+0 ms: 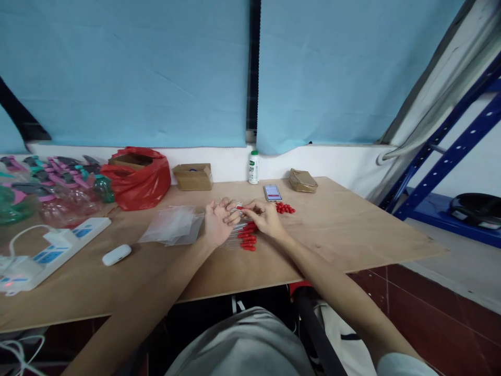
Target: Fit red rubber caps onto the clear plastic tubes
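My left hand (219, 222) is raised above the table, palm turned up, fingers curled around what appears to be a thin clear tube. Against it, my right hand (266, 216) pinches a small red rubber bulb (239, 208) between thumb and fingertips. Below both hands lie several droppers (247, 241) with clear thin tubes and red bulbs, side by side, bulbs to the right. Beyond my right hand sits a small pile of loose red bulbs (285, 208). Clear plastic bags (172, 225) are spread flat to the left of my left hand.
A phone (273, 192), a white bottle (253, 168) with green cap and two cardboard boxes (192, 177) stand along the back. At left are a red plastic bag (143, 180), several spray bottles (70, 198), a power strip (58, 256) and a white earbud case (116, 255).
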### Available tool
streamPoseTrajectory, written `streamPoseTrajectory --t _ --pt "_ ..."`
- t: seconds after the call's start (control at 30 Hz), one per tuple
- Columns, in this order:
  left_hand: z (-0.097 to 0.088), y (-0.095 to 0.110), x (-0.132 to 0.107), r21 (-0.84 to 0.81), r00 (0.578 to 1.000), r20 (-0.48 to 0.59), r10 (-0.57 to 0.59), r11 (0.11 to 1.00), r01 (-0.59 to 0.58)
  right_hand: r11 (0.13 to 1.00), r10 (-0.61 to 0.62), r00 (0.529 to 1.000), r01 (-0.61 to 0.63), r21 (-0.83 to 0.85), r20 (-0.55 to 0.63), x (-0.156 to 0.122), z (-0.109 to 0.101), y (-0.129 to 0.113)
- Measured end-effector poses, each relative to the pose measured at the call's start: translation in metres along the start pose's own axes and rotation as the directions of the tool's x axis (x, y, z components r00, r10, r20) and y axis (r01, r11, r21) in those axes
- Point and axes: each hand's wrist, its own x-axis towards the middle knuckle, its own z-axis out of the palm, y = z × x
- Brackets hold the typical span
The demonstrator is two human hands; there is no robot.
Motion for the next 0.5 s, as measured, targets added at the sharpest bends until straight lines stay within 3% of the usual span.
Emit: streamPoseTrajectory --t 0.2,0.33,0.5 --pt "-0.002 0.000 0.001 0.003 1.000 -0.028 -0.006 1.000 0.006 0.999 -0.033 0.999 0.034 -0.036 0.019 -0.001 0.000 -0.006" --pt "-0.005 0.002 0.002 -0.015 0.999 0.044 -0.014 1.000 0.014 0.995 -0.041 0.999 0.043 -0.091 0.028 0.001 -0.002 -0.007" --pt "-0.013 0.004 0.007 0.189 0.998 0.060 -0.037 0.982 0.025 0.986 -0.025 0.997 0.036 -0.161 0.072 0.009 -0.011 -0.002"
